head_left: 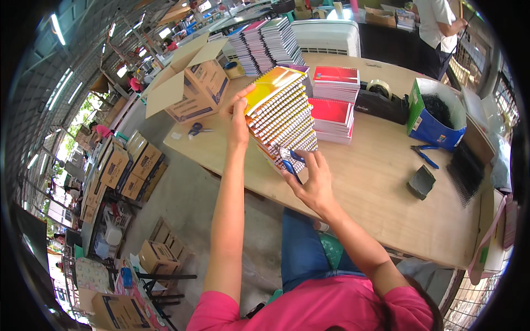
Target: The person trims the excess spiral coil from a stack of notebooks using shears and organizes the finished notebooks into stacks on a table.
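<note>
My left hand (pixel 237 118) is closed on the left side of a tall stack of spiral-bound notebooks (pixel 281 113). The top notebook has a yellow cover, and the white coils face me as the stack leans over the table. My right hand (pixel 313 182) is closed on blue-handled pliers (pixel 288 166), their tip against the coils low on the stack. The exact spot where the jaws meet the coils is too small to make out. Just right of the stack lie two piles of red-covered notebooks (pixel 331 111).
An open cardboard box (pixel 201 91) and dark scissors (pixel 197 130) sit at the table's left. On the right are another pair of blue-handled pliers (pixel 426 156), a dark block (pixel 421 183), a blue-green box (pixel 433 129) of black coils, and a tape roll (pixel 379 88). A person (pixel 439 30) stands beyond.
</note>
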`<state>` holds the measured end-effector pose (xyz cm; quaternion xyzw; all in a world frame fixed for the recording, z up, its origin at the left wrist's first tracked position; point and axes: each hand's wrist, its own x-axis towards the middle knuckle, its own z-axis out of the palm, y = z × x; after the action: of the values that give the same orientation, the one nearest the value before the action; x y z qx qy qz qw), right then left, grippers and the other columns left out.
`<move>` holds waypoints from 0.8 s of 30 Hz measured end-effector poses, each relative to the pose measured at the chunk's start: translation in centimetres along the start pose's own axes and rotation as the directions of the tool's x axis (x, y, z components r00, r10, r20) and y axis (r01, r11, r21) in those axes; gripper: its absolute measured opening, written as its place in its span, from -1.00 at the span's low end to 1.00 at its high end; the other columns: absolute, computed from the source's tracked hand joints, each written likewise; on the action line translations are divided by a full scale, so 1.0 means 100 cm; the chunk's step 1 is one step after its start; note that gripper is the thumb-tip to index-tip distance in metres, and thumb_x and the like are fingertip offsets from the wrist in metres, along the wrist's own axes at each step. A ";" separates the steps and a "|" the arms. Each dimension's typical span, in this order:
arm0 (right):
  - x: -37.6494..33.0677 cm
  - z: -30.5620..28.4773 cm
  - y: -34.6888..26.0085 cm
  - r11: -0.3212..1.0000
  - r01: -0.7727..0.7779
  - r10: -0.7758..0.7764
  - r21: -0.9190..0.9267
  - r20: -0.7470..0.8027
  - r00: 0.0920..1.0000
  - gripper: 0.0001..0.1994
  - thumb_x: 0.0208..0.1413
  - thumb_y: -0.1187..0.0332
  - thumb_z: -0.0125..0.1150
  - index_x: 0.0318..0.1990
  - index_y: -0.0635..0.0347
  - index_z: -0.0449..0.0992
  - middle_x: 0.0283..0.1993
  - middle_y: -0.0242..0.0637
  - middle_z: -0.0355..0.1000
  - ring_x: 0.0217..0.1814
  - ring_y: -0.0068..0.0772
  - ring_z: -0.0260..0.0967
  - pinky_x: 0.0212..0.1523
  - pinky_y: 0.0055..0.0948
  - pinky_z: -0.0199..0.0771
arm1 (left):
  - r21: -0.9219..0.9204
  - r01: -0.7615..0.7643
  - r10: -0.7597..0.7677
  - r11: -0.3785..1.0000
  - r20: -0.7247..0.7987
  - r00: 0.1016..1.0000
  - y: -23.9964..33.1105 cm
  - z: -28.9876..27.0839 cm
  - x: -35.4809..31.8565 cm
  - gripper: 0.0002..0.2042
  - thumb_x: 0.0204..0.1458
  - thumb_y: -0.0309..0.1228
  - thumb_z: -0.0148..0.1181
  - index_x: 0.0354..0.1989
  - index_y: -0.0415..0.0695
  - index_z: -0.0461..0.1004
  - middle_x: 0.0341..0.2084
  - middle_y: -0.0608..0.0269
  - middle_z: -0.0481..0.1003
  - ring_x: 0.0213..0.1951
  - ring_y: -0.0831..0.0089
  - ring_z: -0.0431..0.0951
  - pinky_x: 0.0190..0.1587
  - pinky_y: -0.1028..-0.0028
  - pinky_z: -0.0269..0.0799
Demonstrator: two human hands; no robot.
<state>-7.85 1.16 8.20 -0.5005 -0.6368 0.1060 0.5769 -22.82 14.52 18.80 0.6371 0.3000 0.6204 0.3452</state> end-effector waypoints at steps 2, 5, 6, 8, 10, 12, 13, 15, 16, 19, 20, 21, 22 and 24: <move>0.004 0.002 0.004 0.985 -0.116 0.107 0.131 0.073 0.992 -0.62 0.07 0.24 0.34 -0.05 0.28 0.47 -0.22 -0.13 0.45 -0.19 -0.12 0.43 -0.18 -0.17 0.43 | 0.024 -0.034 0.034 0.999 -0.004 0.999 0.000 0.001 0.000 -0.58 0.16 -0.36 -0.15 0.05 -0.36 0.51 -0.09 0.07 0.56 -0.16 0.49 0.57 -0.10 0.53 0.50; 0.011 0.001 0.013 0.593 -0.604 0.376 0.533 0.480 0.793 -0.67 0.12 0.24 0.30 -0.11 0.32 0.51 -0.40 -0.22 0.49 -0.40 -0.27 0.45 -0.37 -0.24 0.44 | 0.020 0.001 0.000 1.000 -0.005 1.000 0.003 0.000 0.001 -0.57 0.16 -0.36 -0.15 0.06 -0.37 0.50 -0.07 0.04 0.54 -0.12 0.46 0.56 -0.06 0.50 0.50; 0.019 -0.003 0.020 0.372 -0.708 0.369 0.601 0.604 0.707 -0.68 0.13 0.23 0.29 -0.12 0.34 0.51 -0.45 -0.25 0.49 -0.47 -0.31 0.44 -0.42 -0.27 0.42 | 0.009 0.029 -0.029 1.000 -0.004 1.000 0.002 0.000 0.000 -0.57 0.16 -0.36 -0.15 0.06 -0.38 0.50 -0.05 0.03 0.54 -0.11 0.44 0.56 -0.05 0.49 0.50; 0.018 -0.004 0.018 0.447 -0.715 0.418 0.538 0.581 0.698 -0.65 0.10 0.21 0.32 -0.09 0.31 0.51 -0.37 -0.19 0.48 -0.38 -0.25 0.46 -0.36 -0.24 0.44 | 0.010 0.038 -0.038 0.999 -0.005 0.999 0.001 0.002 -0.003 -0.56 0.16 -0.37 -0.16 0.06 -0.40 0.49 -0.04 0.02 0.53 -0.09 0.42 0.56 -0.02 0.47 0.49; 0.004 -0.003 0.011 0.910 -0.255 0.210 0.326 0.166 0.963 -0.61 0.05 0.20 0.35 -0.06 0.26 0.49 -0.29 -0.14 0.44 -0.26 -0.17 0.43 -0.27 -0.19 0.43 | 0.020 0.030 -0.030 0.999 -0.008 1.000 0.002 0.002 -0.002 -0.56 0.17 -0.37 -0.16 0.06 -0.41 0.49 -0.01 0.01 0.52 -0.07 0.40 0.55 0.00 0.46 0.49; -0.008 -0.003 0.006 0.996 -0.028 0.025 0.084 0.033 0.999 -0.52 -0.04 0.18 0.40 0.01 0.18 0.45 -0.16 -0.07 0.35 -0.09 -0.02 0.34 -0.11 -0.11 0.38 | 0.034 -0.001 0.001 0.999 -0.015 1.000 0.002 0.001 -0.002 -0.56 0.17 -0.37 -0.16 0.06 -0.41 0.49 -0.01 0.01 0.52 -0.06 0.40 0.55 0.02 0.46 0.48; -0.008 -0.003 0.005 0.999 -0.004 0.003 0.039 0.019 1.000 -0.52 -0.03 0.17 0.40 0.02 0.18 0.45 -0.16 -0.08 0.35 -0.09 -0.02 0.33 -0.11 -0.10 0.37 | 0.042 -0.014 0.015 0.999 -0.017 1.000 0.001 0.000 -0.001 -0.57 0.18 -0.37 -0.16 0.06 -0.40 0.49 -0.01 0.01 0.52 -0.06 0.40 0.55 0.02 0.46 0.48; -0.006 0.000 0.003 0.998 0.044 -0.044 -0.054 0.000 0.999 -0.51 -0.03 0.16 0.40 0.02 0.17 0.43 -0.17 -0.11 0.35 -0.10 -0.03 0.33 -0.10 -0.10 0.37 | -0.033 0.011 -0.012 0.999 -0.024 1.000 -0.001 -0.001 0.002 -0.60 0.16 -0.43 -0.15 0.03 -0.40 0.52 -0.02 0.04 0.53 -0.09 0.41 0.53 0.03 0.48 0.43; -0.004 0.003 0.000 0.995 0.067 -0.072 -0.080 -0.052 0.996 -0.60 0.01 0.17 0.37 -0.05 0.19 0.49 -0.18 -0.10 0.39 -0.13 -0.05 0.38 -0.16 -0.14 0.39 | -0.032 0.015 -0.015 0.999 -0.022 1.000 -0.002 -0.001 0.002 -0.60 0.16 -0.43 -0.15 0.03 -0.40 0.52 -0.02 0.04 0.53 -0.08 0.41 0.53 0.03 0.49 0.43; -0.001 0.003 0.002 0.901 -0.333 0.270 0.277 0.241 0.932 -0.67 0.05 0.19 0.33 -0.14 0.23 0.53 -0.21 -0.08 0.44 -0.18 -0.05 0.43 -0.19 -0.17 0.43 | -0.004 0.015 -0.016 1.000 -0.040 0.999 0.000 0.003 -0.001 -0.59 0.16 -0.42 -0.15 0.03 -0.39 0.52 -0.02 0.04 0.53 -0.07 0.42 0.53 0.03 0.49 0.43; 0.001 0.002 0.002 0.901 -0.329 0.269 0.282 0.231 0.935 -0.67 0.05 0.19 0.33 -0.13 0.23 0.53 -0.21 -0.08 0.45 -0.17 -0.05 0.43 -0.18 -0.17 0.43 | 0.010 0.014 -0.014 1.000 -0.050 0.999 0.002 0.004 -0.002 -0.59 0.16 -0.42 -0.15 0.03 -0.39 0.52 -0.02 0.04 0.53 -0.07 0.42 0.53 0.02 0.49 0.43; 0.001 0.000 0.002 0.902 -0.325 0.265 0.284 0.230 0.936 -0.67 0.05 0.19 0.33 -0.13 0.24 0.54 -0.21 -0.07 0.45 -0.17 -0.04 0.43 -0.17 -0.16 0.44 | -0.010 0.018 -0.018 1.000 -0.044 0.999 0.000 0.003 -0.002 -0.59 0.16 -0.41 -0.15 0.03 -0.39 0.52 -0.02 0.04 0.53 -0.07 0.43 0.53 0.03 0.49 0.43; 0.002 -0.002 0.002 0.902 -0.321 0.261 0.287 0.229 0.938 -0.66 0.05 0.19 0.33 -0.12 0.25 0.54 -0.20 -0.07 0.45 -0.17 -0.03 0.43 -0.15 -0.16 0.44 | -0.029 0.021 -0.022 0.999 -0.039 0.999 -0.001 0.001 -0.001 -0.59 0.16 -0.41 -0.15 0.03 -0.39 0.52 -0.02 0.05 0.53 -0.07 0.43 0.53 0.03 0.49 0.43; 0.002 -0.007 0.002 0.902 -0.314 0.255 0.297 0.221 0.941 -0.66 0.06 0.20 0.32 -0.11 0.26 0.54 -0.20 -0.06 0.45 -0.16 -0.02 0.44 -0.13 -0.16 0.45 | -0.037 0.025 -0.026 0.999 -0.029 0.999 -0.002 0.000 0.000 -0.59 0.16 -0.41 -0.15 0.03 -0.39 0.52 -0.02 0.05 0.53 -0.07 0.43 0.52 0.03 0.49 0.42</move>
<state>-7.18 1.11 8.43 -0.4742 -0.5786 0.3378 0.5712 -22.76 14.61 18.69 0.6177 0.3016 0.6307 0.3602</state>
